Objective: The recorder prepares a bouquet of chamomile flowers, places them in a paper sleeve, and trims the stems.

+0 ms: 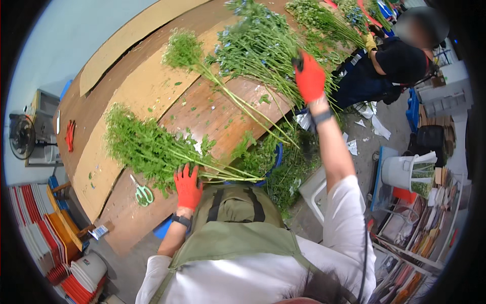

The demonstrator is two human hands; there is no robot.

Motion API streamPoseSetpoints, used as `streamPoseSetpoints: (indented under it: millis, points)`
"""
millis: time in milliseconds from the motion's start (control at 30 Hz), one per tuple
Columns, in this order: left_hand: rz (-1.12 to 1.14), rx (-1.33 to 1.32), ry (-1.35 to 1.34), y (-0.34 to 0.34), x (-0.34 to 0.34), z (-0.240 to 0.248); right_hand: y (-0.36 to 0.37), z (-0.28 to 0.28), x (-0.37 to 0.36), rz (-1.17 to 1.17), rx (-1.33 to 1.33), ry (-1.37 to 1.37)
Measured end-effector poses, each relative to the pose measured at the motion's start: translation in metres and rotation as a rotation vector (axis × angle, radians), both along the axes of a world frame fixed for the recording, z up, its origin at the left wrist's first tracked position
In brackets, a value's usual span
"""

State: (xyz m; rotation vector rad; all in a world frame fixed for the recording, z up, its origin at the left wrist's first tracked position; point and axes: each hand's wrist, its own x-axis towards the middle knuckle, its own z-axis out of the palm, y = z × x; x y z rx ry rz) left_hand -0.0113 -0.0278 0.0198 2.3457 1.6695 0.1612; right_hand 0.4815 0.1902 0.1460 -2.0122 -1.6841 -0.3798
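My left hand [187, 186], in a red glove with dark fingertips, lies on the near side of a leafy green bunch [147, 142] with small pale flowers. Its fingers look stretched out over the lower leaves beside the stems. Up and to the right, my right hand [310, 81], in a matching glove, is at a large pile of blue-flowered stems [258, 48]. Those fingers look curled around some stems, though the grip is partly hidden. Between the hands lies a smaller bunch of pale-flowered stems [185, 50], its bare stems pointing toward the table edge.
Green-handled scissors [143, 194] and red-handled pruners [70, 136] lie on the cardboard-covered wooden table [228, 114]. Below its edge, a blue tub [277, 157] holds leafy cuttings. A white stool [315, 192] stands near my right side. A co-worker [400, 63] in yellow gloves handles stems at the far right.
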Motion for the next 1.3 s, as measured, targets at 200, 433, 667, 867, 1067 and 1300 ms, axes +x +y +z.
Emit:
streamPoseSetpoints:
  millis: [200,433,667,867,1067,1300]
  points:
    - [0.086,0.058,-0.029,-0.03,-0.047,-0.012,0.006,-0.033,-0.085,0.246,0.106,-0.259]
    - [0.155,0.02,-0.016,-0.071,-0.086,-0.022,-0.156,-0.175,-0.326,0.776,-0.302,0.007]
    - [0.196,-0.013,-0.011,-0.095,-0.116,-0.03,-0.186,-0.217,-0.389,0.693,-0.49,-0.083]
    - [0.216,0.008,-0.097,-0.108,-0.125,-0.024,-0.192,-0.143,-0.351,0.586,-0.559,0.729]
    - [0.175,0.181,-0.164,-0.074,-0.121,0.003,-0.206,-0.152,-0.335,0.627,-0.676,0.288]
    - [0.238,0.096,-0.45,-0.025,-0.133,-0.02,-0.202,-0.125,-0.346,0.455,-0.384,0.324]
